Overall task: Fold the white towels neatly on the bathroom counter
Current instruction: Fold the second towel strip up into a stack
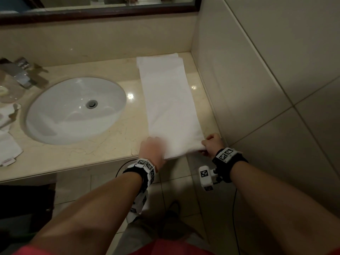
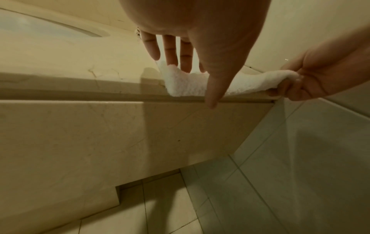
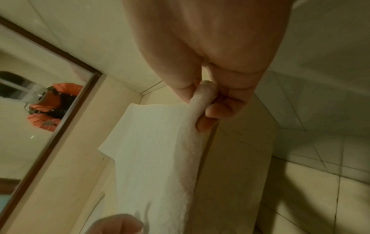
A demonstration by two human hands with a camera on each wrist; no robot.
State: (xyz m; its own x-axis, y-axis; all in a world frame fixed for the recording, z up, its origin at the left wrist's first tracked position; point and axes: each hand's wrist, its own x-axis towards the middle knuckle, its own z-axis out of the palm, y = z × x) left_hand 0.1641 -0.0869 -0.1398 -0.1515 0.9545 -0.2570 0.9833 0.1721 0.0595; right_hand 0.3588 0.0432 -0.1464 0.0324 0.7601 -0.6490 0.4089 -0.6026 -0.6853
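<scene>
Your left hand (image 1: 151, 150) lies at the near left corner of the white towel (image 1: 170, 105), fingers (image 2: 170, 52) straight and spread above the cloth and thumb pointing down past the counter's front edge, as the left wrist view shows; whether the fingertips press the cloth you cannot tell from it. That towel, folded into a long narrow strip, runs from the front edge of the counter (image 1: 82, 148) back to the wall, lying flat on the polished beige marble just right of the sink (image 1: 75, 109). Left of the sink stand a chrome tap (image 1: 24, 74) and a clear glass bowl (image 1: 11, 89), blurred at the frame's edge, and another white cloth (image 1: 9, 146) lies crumpled on the marble. Behind the sink a beige backsplash rises to a mirror with a dark wooden frame (image 1: 103, 12). Right of the towel, large pale wall tiles (image 1: 266, 80) close the corner, touching the counter's side. Your right hand (image 1: 212, 143) pinches the towel's near right corner between thumb and curled fingers (image 3: 218, 109), lifting that corner slightly off the marble. Below the counter, pale floor tiles (image 1: 176, 184) show between your forearms.
</scene>
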